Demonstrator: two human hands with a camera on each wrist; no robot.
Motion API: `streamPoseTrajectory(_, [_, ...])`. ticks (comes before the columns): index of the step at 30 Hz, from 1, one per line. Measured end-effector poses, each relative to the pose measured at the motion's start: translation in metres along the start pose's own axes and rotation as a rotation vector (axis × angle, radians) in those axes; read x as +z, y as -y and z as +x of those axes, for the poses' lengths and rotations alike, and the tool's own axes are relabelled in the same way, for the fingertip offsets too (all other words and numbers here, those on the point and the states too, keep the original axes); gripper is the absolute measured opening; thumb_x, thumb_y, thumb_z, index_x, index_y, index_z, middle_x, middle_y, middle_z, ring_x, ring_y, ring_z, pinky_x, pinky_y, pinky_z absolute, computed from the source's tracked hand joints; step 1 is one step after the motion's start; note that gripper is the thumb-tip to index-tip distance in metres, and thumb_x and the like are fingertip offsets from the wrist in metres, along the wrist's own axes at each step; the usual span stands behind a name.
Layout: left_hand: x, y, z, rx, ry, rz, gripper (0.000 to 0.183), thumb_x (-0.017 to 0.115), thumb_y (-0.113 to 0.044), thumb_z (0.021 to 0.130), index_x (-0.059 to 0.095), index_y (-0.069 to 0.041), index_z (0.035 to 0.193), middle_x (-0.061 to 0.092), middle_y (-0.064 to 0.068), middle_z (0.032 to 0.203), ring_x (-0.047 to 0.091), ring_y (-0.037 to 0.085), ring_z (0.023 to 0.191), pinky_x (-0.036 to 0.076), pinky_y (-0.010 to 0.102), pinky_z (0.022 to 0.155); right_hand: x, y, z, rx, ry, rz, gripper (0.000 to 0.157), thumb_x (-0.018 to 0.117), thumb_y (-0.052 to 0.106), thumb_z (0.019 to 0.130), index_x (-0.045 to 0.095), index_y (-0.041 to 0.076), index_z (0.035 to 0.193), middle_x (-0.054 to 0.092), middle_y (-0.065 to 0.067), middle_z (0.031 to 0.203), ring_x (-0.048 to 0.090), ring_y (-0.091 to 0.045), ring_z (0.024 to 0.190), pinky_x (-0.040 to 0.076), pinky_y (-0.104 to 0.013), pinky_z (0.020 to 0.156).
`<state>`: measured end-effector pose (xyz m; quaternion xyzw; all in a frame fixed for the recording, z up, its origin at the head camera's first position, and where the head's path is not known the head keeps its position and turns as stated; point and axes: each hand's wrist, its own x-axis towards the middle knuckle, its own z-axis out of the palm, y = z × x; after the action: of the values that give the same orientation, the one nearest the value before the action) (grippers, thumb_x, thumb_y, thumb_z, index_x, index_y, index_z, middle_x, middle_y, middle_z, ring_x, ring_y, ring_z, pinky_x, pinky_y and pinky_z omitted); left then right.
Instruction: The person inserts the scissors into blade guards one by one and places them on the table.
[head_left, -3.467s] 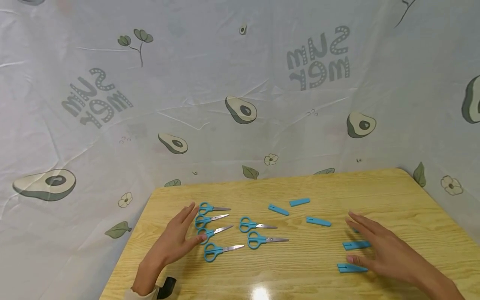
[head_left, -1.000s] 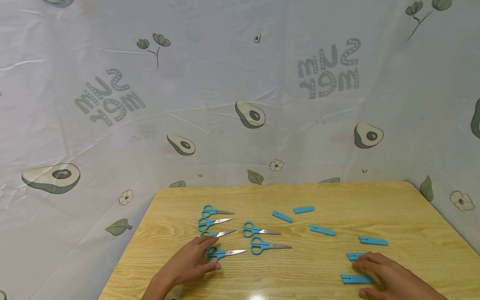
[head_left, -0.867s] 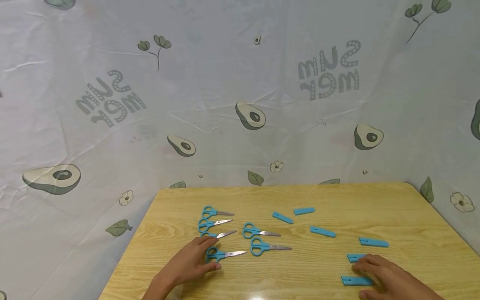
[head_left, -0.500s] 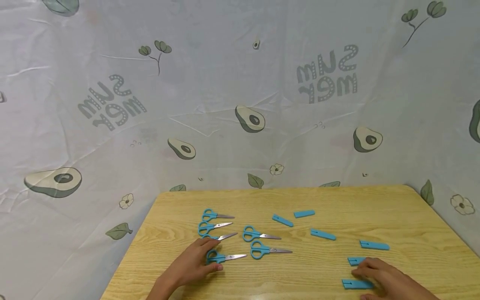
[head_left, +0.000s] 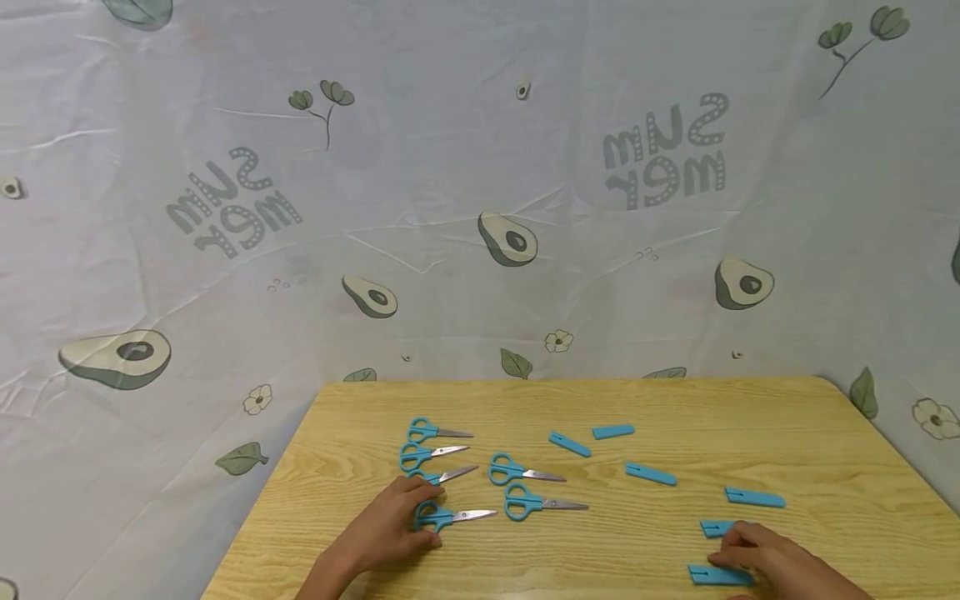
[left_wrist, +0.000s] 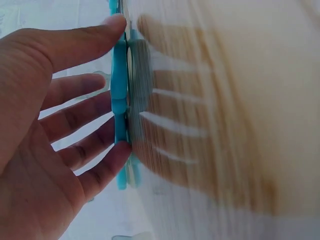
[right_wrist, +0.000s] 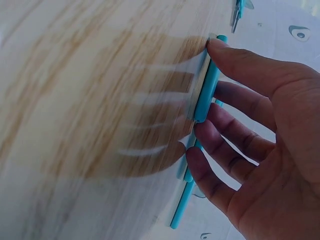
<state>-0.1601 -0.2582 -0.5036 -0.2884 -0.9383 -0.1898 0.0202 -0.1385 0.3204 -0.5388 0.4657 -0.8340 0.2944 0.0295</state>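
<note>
Blue-handled scissors (head_left: 472,514) lie on the table. My left hand (head_left: 382,529) is around their handles, thumb on the near side and fingers on the far side. In the left wrist view the fingers are spread and loosely bent beside the blue handles (left_wrist: 119,75), resting low at the tabletop. On the right, my right hand (head_left: 776,567) straddles the nearest blue blade cover (head_left: 718,575), partly hiding it. From the right wrist view, the thumb is at one end of that cover (right_wrist: 207,92), with loosely bent fingers beyond it; no firm pinch shows.
Several more scissors (head_left: 525,502) lie at left and centre, blades pointing right. Other blue covers (head_left: 651,473) are scattered to the right, one (head_left: 714,529) just beyond my right fingers. The wooden table (head_left: 570,550) ends at a patterned cloth (head_left: 450,333) behind.
My left hand came nearer, down from the farther scissors onto the nearest pair. My right hand lowered to the nearest cover, and its index finger has drawn in toward the thumb.
</note>
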Motion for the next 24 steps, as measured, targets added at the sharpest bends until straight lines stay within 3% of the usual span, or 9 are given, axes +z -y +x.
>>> streamPoseTrajectory(5, [-0.0005, 0.0006, 0.0033, -0.002, 0.021, 0.001, 0.047, 0.09, -0.034, 0.089, 0.075, -0.014, 0.129, 0.07, -0.003, 0.126, 0.063, 0.017, 0.115, 0.06, 0.039, 0.1, 0.0011, -0.0003, -0.0012, -0.013, -0.011, -0.004, 0.048, 0.09, 0.018, 0.088, 0.075, 0.003, 0.132, 0.053, 0.016, 0.111, 0.044, 0.008, 0.093, 0.036, -0.011, 0.069])
streamPoseTrajectory(12, [-0.0032, -0.0019, 0.0068, -0.012, 0.064, -0.011, 0.04, 0.091, -0.028, 0.089, 0.079, -0.013, 0.124, 0.069, -0.005, 0.122, 0.06, 0.015, 0.113, 0.059, 0.034, 0.096, -0.0012, 0.0034, 0.0015, 0.025, 0.036, 0.128, 0.035, 0.082, 0.005, 0.093, 0.077, 0.002, 0.128, 0.055, 0.014, 0.106, 0.045, 0.008, 0.088, 0.04, -0.015, 0.062])
streamPoseTrajectory(17, [-0.0027, -0.0028, 0.0059, -0.021, 0.072, -0.019, 0.033, 0.09, -0.028, 0.089, 0.08, -0.016, 0.119, 0.067, -0.008, 0.116, 0.055, 0.01, 0.106, 0.057, 0.032, 0.092, -0.0008, 0.0031, 0.0034, -0.03, 0.023, 0.117, 0.033, 0.079, 0.0, 0.093, 0.078, 0.005, 0.125, 0.059, 0.012, 0.102, 0.049, 0.009, 0.085, 0.04, -0.013, 0.062])
streamPoseTrajectory(24, [-0.0024, -0.0068, 0.0016, -0.019, 0.048, -0.026, 0.025, 0.089, -0.026, 0.09, 0.081, -0.019, 0.113, 0.064, -0.009, 0.112, 0.051, 0.007, 0.1, 0.054, 0.03, 0.087, 0.0002, 0.0006, 0.0025, -0.029, 0.032, 0.075, 0.029, 0.078, -0.002, 0.094, 0.079, 0.007, 0.122, 0.061, 0.016, 0.101, 0.05, 0.01, 0.084, 0.037, -0.014, 0.059])
